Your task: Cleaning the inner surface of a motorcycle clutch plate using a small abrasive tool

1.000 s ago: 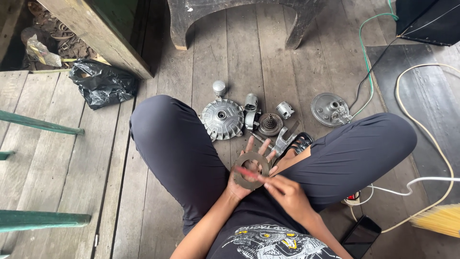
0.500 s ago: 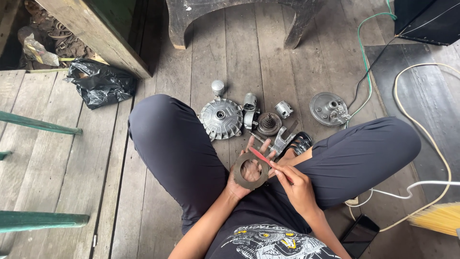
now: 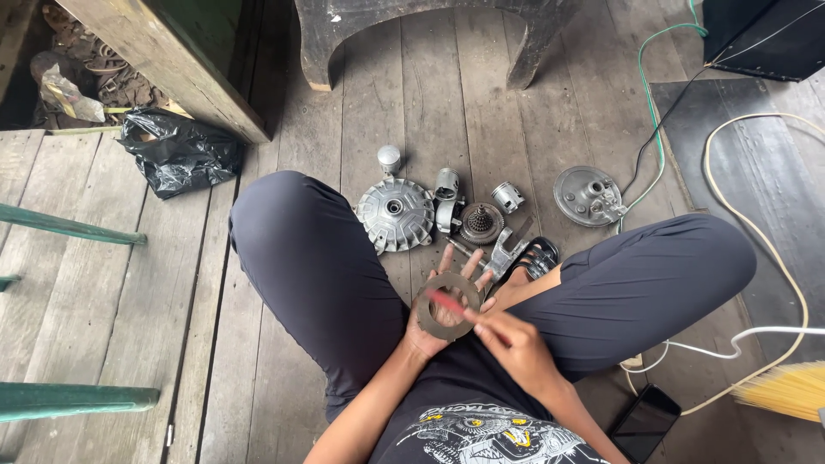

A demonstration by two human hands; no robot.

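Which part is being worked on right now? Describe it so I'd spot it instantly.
Start at the crossed legs in dark trousers on the plank floor. Just above the lap, the left hand holds up a flat, brown, ring-shaped disc, while the right hand lays a thin red tool across it. Unlike the silvery metal parts beyond, it's thin, dull and open-centred.

We see a brownish-grey friction ring [image 3: 449, 305] and a red tool [image 3: 447, 301] across it. The hub cover [image 3: 394, 213] is dull silver, our trousers [image 3: 318, 258] dark grey, the floor planks [image 3: 137, 283] weathered grey, one cable [image 3: 655, 112] green.
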